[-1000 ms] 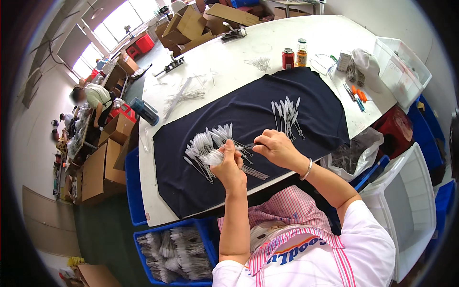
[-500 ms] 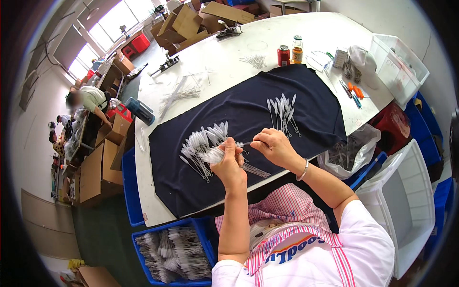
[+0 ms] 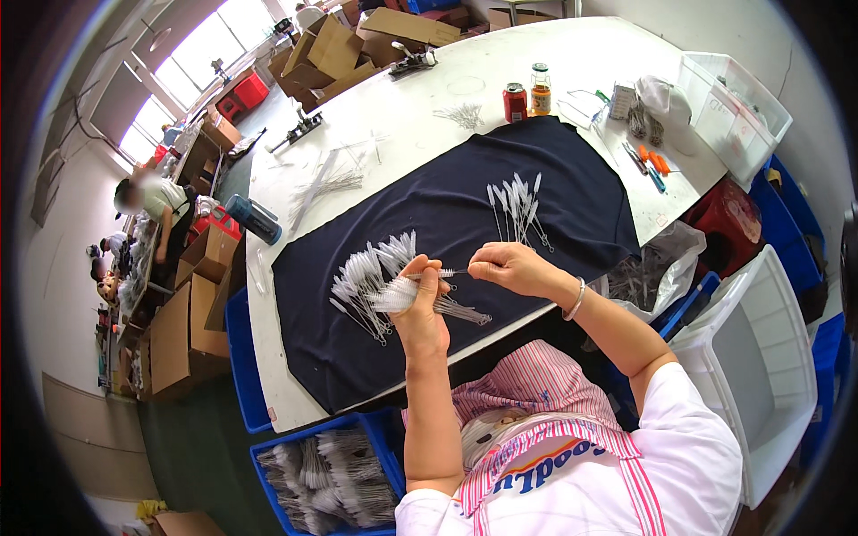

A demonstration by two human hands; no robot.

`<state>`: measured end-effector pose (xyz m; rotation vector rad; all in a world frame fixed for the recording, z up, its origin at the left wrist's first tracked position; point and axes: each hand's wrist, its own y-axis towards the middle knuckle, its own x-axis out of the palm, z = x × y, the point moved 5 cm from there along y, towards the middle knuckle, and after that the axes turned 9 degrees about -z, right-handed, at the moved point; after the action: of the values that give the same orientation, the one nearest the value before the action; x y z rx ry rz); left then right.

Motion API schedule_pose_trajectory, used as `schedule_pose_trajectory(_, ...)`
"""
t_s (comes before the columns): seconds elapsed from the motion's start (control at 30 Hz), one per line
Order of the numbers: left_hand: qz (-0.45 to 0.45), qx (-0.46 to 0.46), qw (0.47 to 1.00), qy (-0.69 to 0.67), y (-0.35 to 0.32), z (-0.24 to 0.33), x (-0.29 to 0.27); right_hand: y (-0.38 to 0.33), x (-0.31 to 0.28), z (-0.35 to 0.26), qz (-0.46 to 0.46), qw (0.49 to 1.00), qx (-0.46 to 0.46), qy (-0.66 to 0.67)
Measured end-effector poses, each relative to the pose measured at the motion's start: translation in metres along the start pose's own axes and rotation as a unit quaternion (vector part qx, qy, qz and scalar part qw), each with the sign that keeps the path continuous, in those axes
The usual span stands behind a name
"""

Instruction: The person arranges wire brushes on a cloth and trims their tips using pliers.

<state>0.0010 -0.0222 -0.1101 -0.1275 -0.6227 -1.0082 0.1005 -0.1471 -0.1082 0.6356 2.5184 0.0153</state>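
Note:
My left hand (image 3: 424, 323) is closed around a bundle of white-bristled wire tube brushes (image 3: 390, 297), their wire stems sticking out to the right below it. Between finger and thumb of that hand sits one tube brush (image 3: 449, 272), pointing toward the other hand. My right hand (image 3: 517, 268) pinches the wire end of this brush. Beside the left hand, a pile of similar brushes (image 3: 359, 275) lies on a dark blue cloth (image 3: 429, 219). Farther right, beyond the right hand, a smaller group of brushes (image 3: 515, 207) is fanned out on the cloth.
The white table (image 3: 402, 98) carries a red can (image 3: 515, 103), a glass bottle (image 3: 541, 89), pliers, a cap and loose wires. A blue bin (image 3: 331, 473) full of brushes stands at lower left. White crates stand at right. A person (image 3: 156, 201) is at the far left.
My hands have drawn slightly apart, so a little more of the wire between them shows. The whole view has shifted a little. The person at far left stands more upright.

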Motion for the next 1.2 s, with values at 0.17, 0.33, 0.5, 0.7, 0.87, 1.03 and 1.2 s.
schedule_pose_trajectory(0.17,0.017,-0.001,1.000,0.003,0.000,-0.001,0.002,-0.001,0.002,0.003,0.018,0.999,0.032,0.035)
schedule_pose_trajectory(0.33,0.029,-0.010,1.000,-0.005,0.002,-0.007,-0.005,0.005,0.005,0.033,0.051,0.981,0.054,0.178)
schedule_pose_trajectory(0.5,0.055,-0.054,0.995,-0.062,0.001,-0.009,-0.014,0.023,-0.010,0.100,0.176,0.955,0.230,-0.064)
schedule_pose_trajectory(0.7,0.042,-0.063,0.996,-0.057,0.000,-0.006,-0.022,0.055,-0.013,0.141,0.147,0.896,0.323,-0.268)
schedule_pose_trajectory(0.87,0.085,-0.087,0.992,-0.018,0.002,-0.010,-0.036,0.051,-0.018,0.152,0.204,0.888,0.349,-0.218)
schedule_pose_trajectory(1.03,0.122,-0.092,0.987,-0.045,0.008,-0.017,-0.032,0.022,-0.002,0.091,0.052,0.981,0.145,0.119)
schedule_pose_trajectory(1.2,0.095,-0.086,0.990,-0.057,0.014,-0.015,-0.017,-0.009,0.000,0.026,-0.045,0.952,0.092,0.288)
